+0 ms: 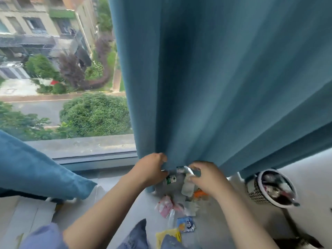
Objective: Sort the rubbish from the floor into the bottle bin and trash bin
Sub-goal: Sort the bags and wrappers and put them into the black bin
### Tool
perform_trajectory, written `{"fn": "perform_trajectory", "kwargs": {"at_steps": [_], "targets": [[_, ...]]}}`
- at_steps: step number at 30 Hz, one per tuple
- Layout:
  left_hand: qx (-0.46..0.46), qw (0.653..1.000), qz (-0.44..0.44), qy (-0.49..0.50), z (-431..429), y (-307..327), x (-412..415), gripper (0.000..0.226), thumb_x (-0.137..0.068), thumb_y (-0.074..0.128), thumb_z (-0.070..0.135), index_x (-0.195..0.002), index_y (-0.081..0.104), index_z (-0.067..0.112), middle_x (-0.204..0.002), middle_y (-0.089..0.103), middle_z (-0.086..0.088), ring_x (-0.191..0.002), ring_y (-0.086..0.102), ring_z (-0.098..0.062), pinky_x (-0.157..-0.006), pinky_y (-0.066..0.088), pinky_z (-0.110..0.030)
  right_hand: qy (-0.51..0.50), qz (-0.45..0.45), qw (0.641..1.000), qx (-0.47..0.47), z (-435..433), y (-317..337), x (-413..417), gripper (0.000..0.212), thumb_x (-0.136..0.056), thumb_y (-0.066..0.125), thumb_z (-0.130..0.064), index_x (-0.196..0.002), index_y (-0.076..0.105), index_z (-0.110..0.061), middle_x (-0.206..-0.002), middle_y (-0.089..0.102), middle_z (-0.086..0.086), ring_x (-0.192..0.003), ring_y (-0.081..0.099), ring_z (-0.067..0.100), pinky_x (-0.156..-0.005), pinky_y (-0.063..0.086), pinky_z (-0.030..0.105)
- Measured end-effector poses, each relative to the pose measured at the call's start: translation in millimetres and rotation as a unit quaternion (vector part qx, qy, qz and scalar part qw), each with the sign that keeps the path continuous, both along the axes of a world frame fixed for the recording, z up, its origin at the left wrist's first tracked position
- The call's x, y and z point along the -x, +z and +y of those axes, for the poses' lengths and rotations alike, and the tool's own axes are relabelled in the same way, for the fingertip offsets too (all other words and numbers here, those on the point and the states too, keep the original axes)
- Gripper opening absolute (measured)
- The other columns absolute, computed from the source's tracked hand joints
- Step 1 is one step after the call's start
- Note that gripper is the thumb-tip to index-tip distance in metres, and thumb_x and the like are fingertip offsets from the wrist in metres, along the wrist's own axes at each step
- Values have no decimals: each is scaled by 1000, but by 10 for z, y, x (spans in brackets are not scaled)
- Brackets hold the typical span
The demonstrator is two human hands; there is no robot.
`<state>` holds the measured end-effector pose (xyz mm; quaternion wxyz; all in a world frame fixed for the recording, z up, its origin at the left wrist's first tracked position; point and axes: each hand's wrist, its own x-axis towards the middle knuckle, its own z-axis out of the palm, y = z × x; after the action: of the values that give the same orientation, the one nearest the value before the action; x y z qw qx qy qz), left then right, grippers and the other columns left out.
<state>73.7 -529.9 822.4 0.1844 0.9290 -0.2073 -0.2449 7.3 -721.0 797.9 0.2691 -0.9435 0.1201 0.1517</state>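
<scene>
My left hand (152, 168) grips the lower edge of the blue curtain (215, 87) and holds it aside. My right hand (206, 175) pinches a small white wrapper (188, 171) just under the curtain hem. A clear plastic bottle with a green label (170, 179) lies on the floor between my hands. A crumpled clear bottle (186, 188) sits below my right hand. Loose wrappers lie nearer me: pink (166, 207), blue (186, 224), yellow (168, 236) and orange (201, 193).
A white mesh basket (269, 190) holding rubbish stands at the right by the curtain. A blue cushion (36, 171) lies at the left by the window sill (86, 142). Flat cardboard (27, 221) lies at the lower left. My knees in jeans (136, 234) are at the bottom.
</scene>
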Motion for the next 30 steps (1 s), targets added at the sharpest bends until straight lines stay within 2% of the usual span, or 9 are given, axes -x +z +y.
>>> {"fn": "perform_trajectory", "kwargs": {"at_steps": [2,5,8,11,14,17,20,26,30], "targets": [[1,999,-3,-38,-73,4,41,41,-86,59,29,-125,53,18,-124,59,-2,-111,56,-24,-90,48,-30,-44,-4,999,11,-28,32,158,25,-80,65,-25,-103,67,-15,-103,69,2,-97,62,22,-82,50,30],[2,997,-3,-76,-239,2,136,38,-85,59,28,-121,55,17,-121,60,-3,-107,58,-24,-89,49,-32,-89,-2,996,6,-97,38,428,29,-80,66,-25,-108,67,-21,-108,68,-4,-103,61,18,-86,47,28],[-2,993,-4,-116,-443,9,303,31,-85,57,26,-113,57,13,-113,63,-5,-99,59,-26,-86,51,-37,-122,-4,993,-1,-223,-50,727,26,-75,66,-25,-101,66,-23,-97,68,-3,-94,61,19,-80,49,31],[-20,987,-8,-158,-609,-27,508,28,-88,54,24,-113,58,11,-111,63,-5,-99,59,-26,-84,50,-34,-157,11,987,-16,-323,-197,1042,25,-73,67,-24,-98,67,-22,-91,68,-1,-88,63,19,-77,51,32],[-55,974,-30,-219,-773,-73,728,22,-92,49,18,-110,57,9,-109,62,-8,-100,58,-27,-76,44,-30,-186,18,982,-28,-366,-335,1350,25,-76,66,-24,-100,67,-17,-101,69,2,-97,63,22,-82,52,34],[-68,967,-26,-245,-872,-180,886,30,-94,46,14,-123,51,10,-116,61,-8,-103,58,-26,-81,45,-30,-210,47,976,-29,-384,-484,1612,34,-82,66,-24,-115,63,-16,-114,66,3,-107,60,21,-87,48,30],[-76,964,7,-254,-898,-325,947,33,-91,52,22,-123,50,12,-117,60,-10,-107,58,-28,-87,47,-32,-241,64,968,-40,-321,-622,1843,40,-84,64,-26,-123,60,-19,-120,64,0,-109,59,17,-88,46,26],[-103,941,22,-323,-891,-680,847,26,-92,51,23,-115,53,10,-114,60,-9,-104,56,-26,-67,37,-19,-300,95,947,-57,-39,-909,2102,34,-85,60,-24,-120,60,-19,-119,63,0,-109,58,17,-89,46,26],[-103,930,19,-353,-799,-1043,564,25,-91,51,25,-112,54,11,-111,62,-6,-101,57,-23,-78,40,-23,-344,119,929,-73,261,-1215,2073,36,-88,59,-26,-123,58,-21,-120,62,-3,-111,57,13,-90,44,22]]}}
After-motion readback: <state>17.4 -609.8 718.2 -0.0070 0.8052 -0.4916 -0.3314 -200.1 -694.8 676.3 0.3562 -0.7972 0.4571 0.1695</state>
